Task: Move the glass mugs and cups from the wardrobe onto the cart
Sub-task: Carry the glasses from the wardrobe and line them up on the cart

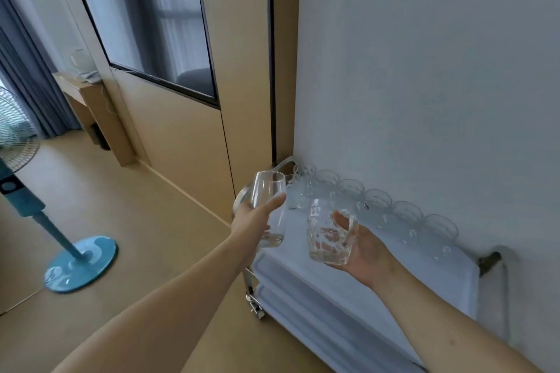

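Against the pale wall the cart (357,269) already carries a row of mugs (378,203). The left hand (253,221) grips a tall cup (269,206), the right hand (363,248) a dimpled mug (328,236), both above it; setting them down gently looks next.

— Any writing, label or number you can read from here?
— None. I see no legible text, brand or sign on anything in front of me; whatever marks exist are too blurred to make out.
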A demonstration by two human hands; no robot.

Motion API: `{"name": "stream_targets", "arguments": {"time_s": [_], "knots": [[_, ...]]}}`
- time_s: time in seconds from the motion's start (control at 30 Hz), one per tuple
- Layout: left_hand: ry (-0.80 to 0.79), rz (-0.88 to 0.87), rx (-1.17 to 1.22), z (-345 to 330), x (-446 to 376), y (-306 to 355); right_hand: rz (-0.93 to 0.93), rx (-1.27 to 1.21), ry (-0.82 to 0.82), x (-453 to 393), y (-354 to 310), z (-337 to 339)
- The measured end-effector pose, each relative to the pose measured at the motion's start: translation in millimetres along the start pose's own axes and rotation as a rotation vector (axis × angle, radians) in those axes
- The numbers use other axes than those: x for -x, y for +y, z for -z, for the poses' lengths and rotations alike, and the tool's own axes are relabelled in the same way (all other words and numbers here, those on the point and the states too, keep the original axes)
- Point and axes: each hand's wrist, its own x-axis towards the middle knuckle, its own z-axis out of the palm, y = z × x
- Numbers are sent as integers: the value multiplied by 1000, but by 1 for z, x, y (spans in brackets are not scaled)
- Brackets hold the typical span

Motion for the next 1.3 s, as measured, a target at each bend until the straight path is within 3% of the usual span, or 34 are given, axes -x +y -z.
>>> {"name": "stream_targets", "arguments": {"time_s": [0.23, 0.43, 0.53, 0.63, 0.93, 1.3], "knots": [[-137, 46, -53, 11, -47, -9, -42, -46, 72, -24, 22, -16], [-160, 130, -118, 2, -88, -22, -85, -176, 150, -50, 31, -10], [-151, 173, -164, -8, -115, -27, -52, -34, 246, -76, 25, -4], [-134, 202, -175, -21, -141, -31, 42, 290, 361, -111, 19, 5], [-83, 268, -264, -60, -209, -44, 160, 724, 400, -200, 11, 43], [-17, 313, -269, -91, -252, -78, 181, 779, 356, -265, 10, 82]]}}
